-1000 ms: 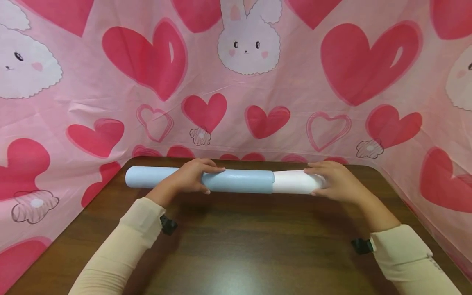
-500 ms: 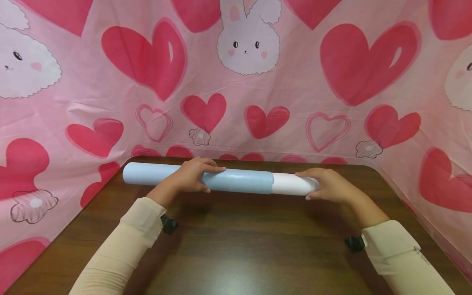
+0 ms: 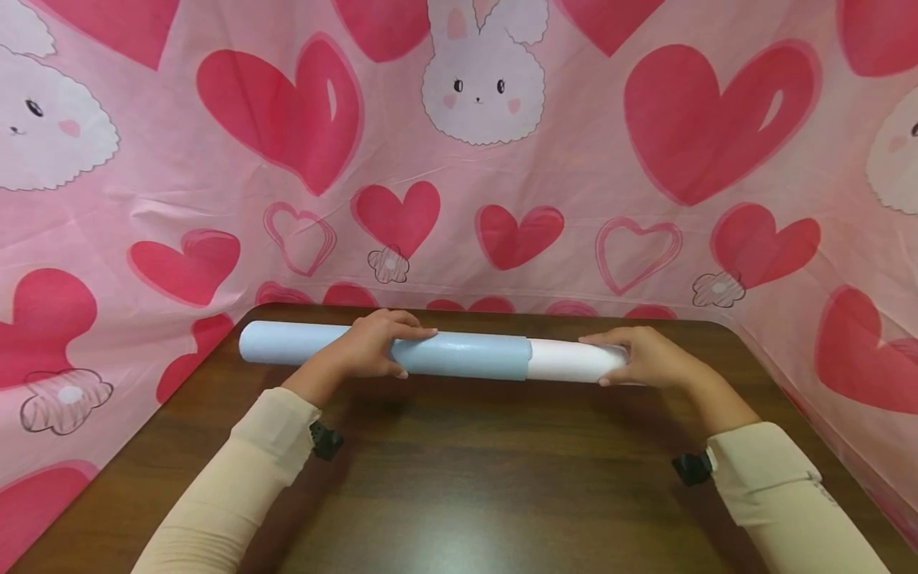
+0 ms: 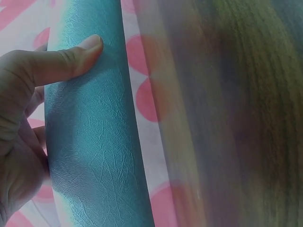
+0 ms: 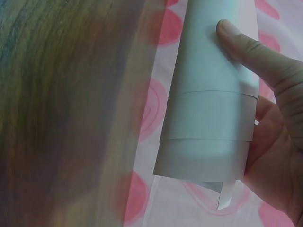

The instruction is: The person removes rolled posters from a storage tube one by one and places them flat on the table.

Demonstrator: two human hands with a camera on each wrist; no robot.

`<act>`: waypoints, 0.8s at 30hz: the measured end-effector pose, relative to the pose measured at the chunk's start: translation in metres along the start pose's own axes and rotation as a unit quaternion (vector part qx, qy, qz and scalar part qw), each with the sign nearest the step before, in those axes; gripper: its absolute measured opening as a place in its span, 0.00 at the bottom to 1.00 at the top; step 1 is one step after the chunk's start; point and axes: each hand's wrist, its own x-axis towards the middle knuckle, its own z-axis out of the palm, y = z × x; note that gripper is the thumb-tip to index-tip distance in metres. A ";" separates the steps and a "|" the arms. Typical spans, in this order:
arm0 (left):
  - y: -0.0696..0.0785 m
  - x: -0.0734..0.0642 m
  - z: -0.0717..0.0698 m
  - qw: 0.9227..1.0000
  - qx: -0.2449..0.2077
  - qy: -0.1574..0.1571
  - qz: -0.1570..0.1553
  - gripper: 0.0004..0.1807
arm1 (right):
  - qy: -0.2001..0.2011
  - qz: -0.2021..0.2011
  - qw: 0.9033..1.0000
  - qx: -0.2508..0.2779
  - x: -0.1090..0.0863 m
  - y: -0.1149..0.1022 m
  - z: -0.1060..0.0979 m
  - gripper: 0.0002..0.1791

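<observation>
While the left hand (image 3: 373,344) grips the light-blue roll (image 3: 469,355) near the far edge of the bench (image 3: 466,454), the right hand (image 3: 654,359) clasps the white roll (image 3: 562,360) protruding from it.

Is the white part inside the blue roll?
Not fully: the white part sticks out from the blue roll; anything inside is hidden.
</observation>
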 end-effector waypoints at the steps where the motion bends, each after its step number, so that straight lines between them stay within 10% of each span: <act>1: 0.000 0.000 0.000 1.000 0.000 0.000 0.001 0.43 | -0.002 0.002 1.000 0.002 -0.001 0.000 -0.002 0.35; 24: -0.012 -0.014 -0.006 1.000 -0.010 0.012 -0.012 0.43 | 0.003 0.004 1.000 -0.015 -0.025 0.017 -0.029 0.34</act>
